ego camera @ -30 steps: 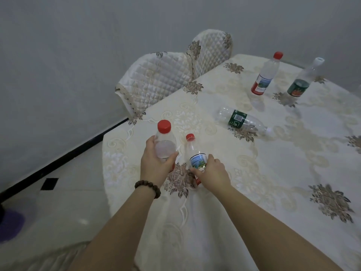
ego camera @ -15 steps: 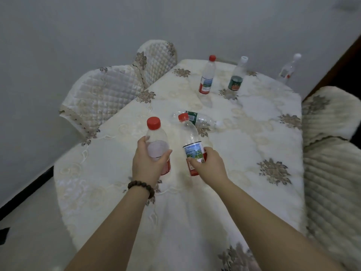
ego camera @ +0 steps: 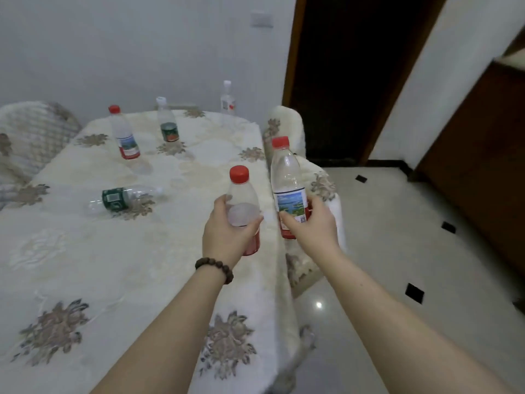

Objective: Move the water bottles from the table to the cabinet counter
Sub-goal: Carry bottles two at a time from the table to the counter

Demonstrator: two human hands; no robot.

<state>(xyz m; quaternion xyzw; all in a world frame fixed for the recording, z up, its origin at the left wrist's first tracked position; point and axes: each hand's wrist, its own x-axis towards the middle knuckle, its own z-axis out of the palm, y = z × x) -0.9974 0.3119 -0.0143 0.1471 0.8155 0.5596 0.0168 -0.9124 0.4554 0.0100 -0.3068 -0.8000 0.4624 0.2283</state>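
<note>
A pale grey wall (ego camera: 127, 46) runs behind the table, with a light switch plate (ego camera: 262, 19) high up near the dark wooden door frame (ego camera: 292, 66). The doorway (ego camera: 355, 75) beyond is black. Quilted cream chair covers (ego camera: 31, 135) crowd the table's left edge, and another chair (ego camera: 287, 129) stands at its far right corner. Glossy pale floor tiles (ego camera: 397, 251) carry small black diamond insets. On the right looms brown woodwork (ego camera: 483, 180), perhaps a cabinet.

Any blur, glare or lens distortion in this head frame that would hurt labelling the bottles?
Head view: soft, even indoor light; wide-angle bending at the edges; one small glare spot on the floor tiles. The left hand and right hand and their two red-capped bottles read clearly; the far clear bottle is faint against the wall.
</note>
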